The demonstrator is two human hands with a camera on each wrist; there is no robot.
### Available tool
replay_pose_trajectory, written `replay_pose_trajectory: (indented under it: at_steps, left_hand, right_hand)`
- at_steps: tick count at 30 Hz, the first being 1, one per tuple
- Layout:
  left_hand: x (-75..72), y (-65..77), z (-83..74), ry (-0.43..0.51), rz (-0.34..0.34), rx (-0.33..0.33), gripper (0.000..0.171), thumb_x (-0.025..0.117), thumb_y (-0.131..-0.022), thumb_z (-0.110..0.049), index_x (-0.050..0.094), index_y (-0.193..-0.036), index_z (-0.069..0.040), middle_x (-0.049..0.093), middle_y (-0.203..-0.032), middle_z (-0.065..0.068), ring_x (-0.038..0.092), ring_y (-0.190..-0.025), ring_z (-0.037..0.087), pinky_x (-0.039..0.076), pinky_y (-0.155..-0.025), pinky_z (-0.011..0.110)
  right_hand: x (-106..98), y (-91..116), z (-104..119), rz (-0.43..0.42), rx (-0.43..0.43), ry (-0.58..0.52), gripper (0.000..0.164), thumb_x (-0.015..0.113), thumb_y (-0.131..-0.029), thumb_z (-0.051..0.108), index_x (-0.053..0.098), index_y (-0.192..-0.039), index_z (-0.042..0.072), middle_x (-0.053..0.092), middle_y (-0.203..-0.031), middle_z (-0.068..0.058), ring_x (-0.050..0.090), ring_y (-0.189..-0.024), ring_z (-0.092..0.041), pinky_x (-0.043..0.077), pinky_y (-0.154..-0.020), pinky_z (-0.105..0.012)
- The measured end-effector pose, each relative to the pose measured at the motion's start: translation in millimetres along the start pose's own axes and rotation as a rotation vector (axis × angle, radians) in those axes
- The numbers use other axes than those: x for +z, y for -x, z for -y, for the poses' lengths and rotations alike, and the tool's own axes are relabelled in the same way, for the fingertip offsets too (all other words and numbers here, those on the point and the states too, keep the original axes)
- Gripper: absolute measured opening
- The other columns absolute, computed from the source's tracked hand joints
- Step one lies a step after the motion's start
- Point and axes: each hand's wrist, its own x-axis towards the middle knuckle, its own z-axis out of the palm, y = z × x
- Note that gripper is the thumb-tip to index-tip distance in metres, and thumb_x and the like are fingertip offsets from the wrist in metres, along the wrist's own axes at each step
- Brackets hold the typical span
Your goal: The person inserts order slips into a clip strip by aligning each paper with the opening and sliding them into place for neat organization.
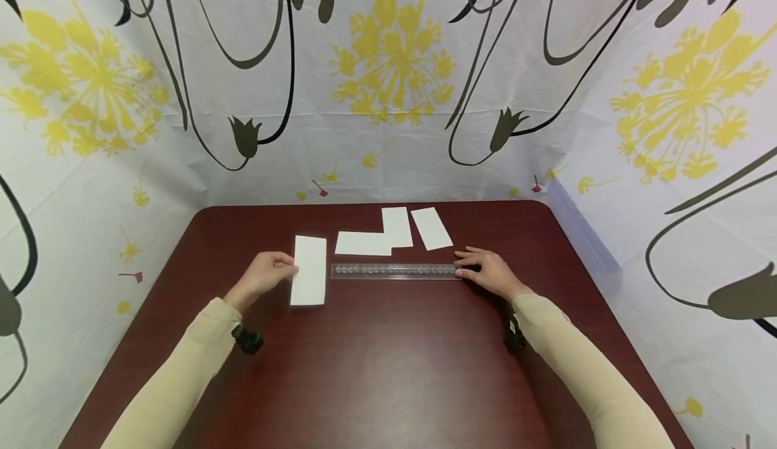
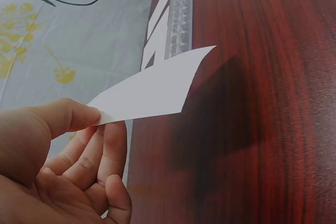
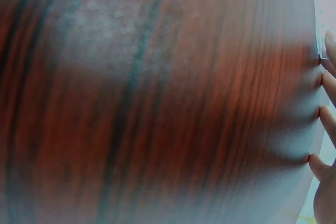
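Note:
Between its thumb and forefinger my left hand [image 1: 267, 272] pinches a white paper card [image 1: 309, 270] by one long edge. The card is raised over the table, its shadow falling on the wood [image 2: 220, 124] in the left wrist view, and one corner bends up. A clear plastic ruler [image 1: 394, 272] lies flat to the right of the card. At the ruler's right end rests my right hand [image 1: 490, 274], thumb at its edge and fingers spread. In the right wrist view its fingertips [image 3: 325, 114] touch the tabletop.
Behind the ruler, three white cards lie on the dark red table [image 1: 388, 368]: one crosswise [image 1: 363, 243], one overlapping it upright [image 1: 397, 226], and one slanted [image 1: 432, 228] at the right. Patterned cloth [image 1: 388, 159] hangs round the table's back and sides.

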Motion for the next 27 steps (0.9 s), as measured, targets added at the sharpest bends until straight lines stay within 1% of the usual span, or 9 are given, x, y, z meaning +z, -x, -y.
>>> replay_pose_trajectory:
  at_steps: [4, 7, 11, 13, 17, 23, 27]
  left_hand:
    - [4.7, 0.2, 7.2, 0.001, 0.025, -0.014, 0.027, 0.065, -0.094, -0.019, 0.065, -0.109, 0.004, 0.076, -0.090, 0.010, 0.070, -0.089, 0.023, 0.054, -0.084, 0.039]
    - [8.0, 0.9, 11.4, -0.005, 0.041, -0.020, 0.029, 0.065, -0.094, -0.019, 0.065, -0.111, 0.005, 0.076, -0.095, 0.013, 0.071, -0.091, 0.027, 0.054, -0.088, 0.045]
    - [11.7, 2.5, 14.8, -0.030, 0.045, -0.023, 0.030, 0.066, -0.093, -0.018, 0.066, -0.112, 0.006, 0.077, -0.097, 0.017, 0.072, -0.092, 0.030, 0.055, -0.086, 0.042]
    - [13.0, 3.6, 15.4, -0.036, 0.042, -0.024, 0.029, 0.067, -0.093, -0.017, 0.066, -0.111, 0.006, 0.077, -0.096, 0.017, 0.073, -0.091, 0.029, 0.055, -0.084, 0.040]
    - [15.5, 5.8, 15.6, -0.025, 0.046, -0.038, 0.027, 0.067, -0.092, -0.015, 0.067, -0.108, 0.007, 0.076, -0.094, 0.017, 0.073, -0.086, 0.026, 0.056, -0.082, 0.040]
    - [21.3, 7.6, 18.2, -0.035, 0.052, -0.060, 0.027, 0.067, -0.091, -0.014, 0.067, -0.107, 0.008, 0.075, -0.093, 0.018, 0.073, -0.081, 0.022, 0.056, -0.081, 0.041]
    - [24.4, 7.6, 19.0, -0.038, 0.049, -0.068, 0.025, 0.067, -0.091, -0.013, 0.068, -0.106, 0.007, 0.075, -0.092, 0.018, 0.072, -0.077, 0.019, 0.058, -0.079, 0.041]
  right_hand:
    - [0.3, -0.2, -1.0, 0.001, -0.003, 0.002, 0.034, 0.070, -0.092, 0.035, 0.073, -0.121, 0.017, 0.060, -0.142, -0.004, 0.042, -0.145, -0.031, 0.036, -0.115, -0.058]
    - [0.4, -0.5, -2.2, 0.001, -0.004, 0.006, 0.035, 0.070, -0.092, 0.036, 0.073, -0.121, 0.018, 0.061, -0.142, -0.003, 0.042, -0.145, -0.031, 0.036, -0.115, -0.057]
    - [0.7, -0.7, -3.1, 0.000, -0.015, 0.009, 0.035, 0.070, -0.091, 0.037, 0.073, -0.120, 0.018, 0.061, -0.141, -0.003, 0.043, -0.144, -0.031, 0.036, -0.115, -0.057]
    - [0.5, -0.7, -3.2, -0.003, -0.026, 0.013, 0.034, 0.070, -0.091, 0.036, 0.073, -0.120, 0.018, 0.061, -0.141, -0.004, 0.043, -0.144, -0.031, 0.037, -0.114, -0.057]
    - [-0.3, -0.6, -2.7, -0.011, -0.037, 0.022, 0.033, 0.071, -0.091, 0.036, 0.074, -0.119, 0.018, 0.062, -0.140, -0.003, 0.044, -0.143, -0.032, 0.037, -0.114, -0.056]
    - [-0.2, -0.2, -1.6, -0.021, -0.051, 0.018, 0.034, 0.071, -0.091, 0.035, 0.074, -0.119, 0.016, 0.062, -0.140, -0.006, 0.045, -0.142, -0.034, 0.036, -0.113, -0.058]
    - [0.4, 0.0, -2.0, -0.020, -0.041, 0.018, 0.035, 0.071, -0.091, 0.036, 0.074, -0.119, 0.017, 0.062, -0.140, -0.004, 0.045, -0.142, -0.032, 0.036, -0.114, -0.057]
